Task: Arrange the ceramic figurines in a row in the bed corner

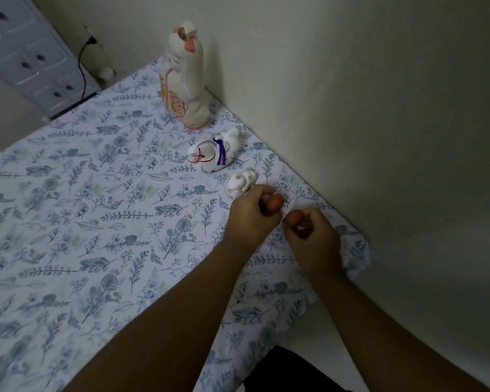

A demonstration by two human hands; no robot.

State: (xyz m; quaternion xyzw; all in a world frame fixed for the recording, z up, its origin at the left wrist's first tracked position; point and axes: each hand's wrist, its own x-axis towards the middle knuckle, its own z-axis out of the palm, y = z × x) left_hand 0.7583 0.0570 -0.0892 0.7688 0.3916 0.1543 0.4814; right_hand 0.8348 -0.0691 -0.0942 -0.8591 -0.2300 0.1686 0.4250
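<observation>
Where figurines (214, 152) line wall (351, 108), hands (251, 215) crowd bed edge (359, 250).

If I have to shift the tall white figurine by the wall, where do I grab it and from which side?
Grip the tall figurine around its slim upper body, just below the head, coming from the open bed side on the left. It stands upright and close to the wall, so there seems little room behind it. The wide base with the pink flower looks too broad for one hand, and a low push might tip it.
</observation>
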